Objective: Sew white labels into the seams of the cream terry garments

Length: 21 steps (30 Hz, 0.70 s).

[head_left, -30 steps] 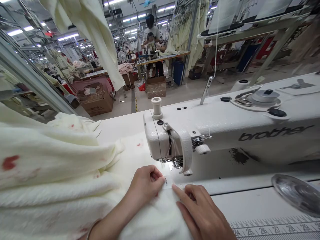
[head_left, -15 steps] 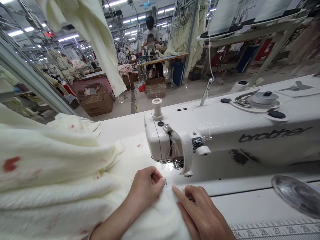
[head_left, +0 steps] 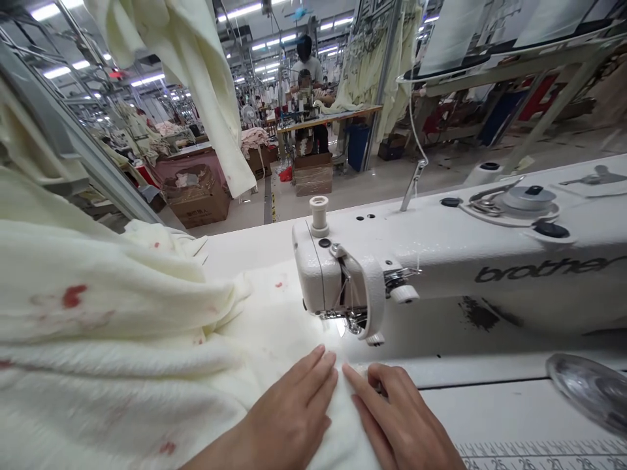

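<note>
The soft, limp cream fleece fabric (head_left: 147,339) at lower centre is pressed flat under the extended fingers of the left hand (head_left: 289,418) and right hand (head_left: 396,424), and is judged best held near its edge by the needle.

Head-worn view, close, forward and downward

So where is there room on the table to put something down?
Bare table lies right of the right hand, between the sewing machine and the ruler. Left is crowded: cream fabric covers everything, and both the left hand and right press it by the needle.
</note>
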Each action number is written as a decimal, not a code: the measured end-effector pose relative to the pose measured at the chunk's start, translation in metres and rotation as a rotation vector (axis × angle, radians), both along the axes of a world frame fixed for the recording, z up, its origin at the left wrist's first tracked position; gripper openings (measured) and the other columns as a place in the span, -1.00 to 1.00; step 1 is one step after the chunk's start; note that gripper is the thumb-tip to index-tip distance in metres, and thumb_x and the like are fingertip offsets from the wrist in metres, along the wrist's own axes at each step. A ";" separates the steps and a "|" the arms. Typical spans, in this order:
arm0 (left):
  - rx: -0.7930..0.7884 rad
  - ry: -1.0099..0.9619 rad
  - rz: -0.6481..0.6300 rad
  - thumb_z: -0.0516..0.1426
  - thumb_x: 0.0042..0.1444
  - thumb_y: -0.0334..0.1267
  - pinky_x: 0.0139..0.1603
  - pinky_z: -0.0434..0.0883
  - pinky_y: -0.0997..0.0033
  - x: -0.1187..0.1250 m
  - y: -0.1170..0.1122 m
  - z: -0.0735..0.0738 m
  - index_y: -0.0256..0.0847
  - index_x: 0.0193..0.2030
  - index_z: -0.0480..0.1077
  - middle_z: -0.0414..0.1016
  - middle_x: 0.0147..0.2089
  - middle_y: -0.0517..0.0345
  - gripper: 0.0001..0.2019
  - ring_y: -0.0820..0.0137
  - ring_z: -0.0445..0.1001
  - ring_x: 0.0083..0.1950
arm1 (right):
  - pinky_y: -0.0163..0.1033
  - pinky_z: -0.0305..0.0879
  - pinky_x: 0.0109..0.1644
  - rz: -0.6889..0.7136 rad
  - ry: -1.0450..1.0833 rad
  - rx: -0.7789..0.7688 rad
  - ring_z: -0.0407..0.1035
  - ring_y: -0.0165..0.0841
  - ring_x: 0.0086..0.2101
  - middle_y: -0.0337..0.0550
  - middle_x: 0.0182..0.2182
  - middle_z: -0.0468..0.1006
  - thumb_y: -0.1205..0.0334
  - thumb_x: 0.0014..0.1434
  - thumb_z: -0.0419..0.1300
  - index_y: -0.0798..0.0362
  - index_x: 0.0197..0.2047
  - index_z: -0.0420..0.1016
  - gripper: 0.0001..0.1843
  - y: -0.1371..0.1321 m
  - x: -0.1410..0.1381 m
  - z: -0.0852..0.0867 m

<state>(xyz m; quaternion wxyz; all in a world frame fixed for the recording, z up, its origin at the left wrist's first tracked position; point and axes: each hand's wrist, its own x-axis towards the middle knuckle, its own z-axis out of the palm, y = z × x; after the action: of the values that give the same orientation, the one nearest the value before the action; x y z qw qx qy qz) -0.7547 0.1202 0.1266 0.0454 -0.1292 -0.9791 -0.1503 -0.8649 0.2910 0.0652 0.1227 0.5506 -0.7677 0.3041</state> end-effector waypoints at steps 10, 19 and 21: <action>-0.140 -0.012 -0.012 0.00 0.17 -0.43 0.28 0.25 0.14 0.005 -0.005 -0.008 -0.45 0.31 0.03 0.02 0.36 -0.28 -0.45 0.12 -0.06 0.40 | -0.29 0.35 -0.34 -0.018 0.067 -0.073 0.24 -0.35 -0.33 -0.04 -0.31 0.26 0.44 0.28 -0.10 0.24 0.04 0.34 -0.67 -0.004 -0.001 0.009; -0.203 0.075 -0.033 -0.01 0.15 -0.42 0.25 0.29 0.16 0.004 -0.008 -0.020 -0.45 0.31 0.01 0.05 0.35 -0.30 -0.44 0.12 -0.05 0.40 | -0.27 0.38 -0.31 -0.013 0.008 -0.008 0.31 -0.34 -0.33 -0.06 -0.30 0.32 0.40 0.29 -0.09 0.19 0.08 0.33 -0.66 0.001 0.001 0.008; -0.193 0.122 -0.048 -0.02 0.13 -0.43 0.25 0.29 0.14 0.003 -0.009 -0.028 -0.47 0.30 0.02 0.07 0.34 -0.33 -0.43 0.10 -0.06 0.40 | -0.34 0.39 -0.30 0.004 -0.059 0.037 0.35 -0.38 -0.33 -0.10 -0.31 0.36 0.35 0.32 -0.11 0.12 0.03 0.37 -0.68 0.000 -0.010 0.016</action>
<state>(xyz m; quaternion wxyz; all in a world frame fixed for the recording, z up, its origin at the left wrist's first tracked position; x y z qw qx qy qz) -0.7515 0.1109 0.0986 0.0885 -0.1653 -0.9811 -0.0481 -0.8746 0.2908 0.0807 0.0893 0.5451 -0.7754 0.3060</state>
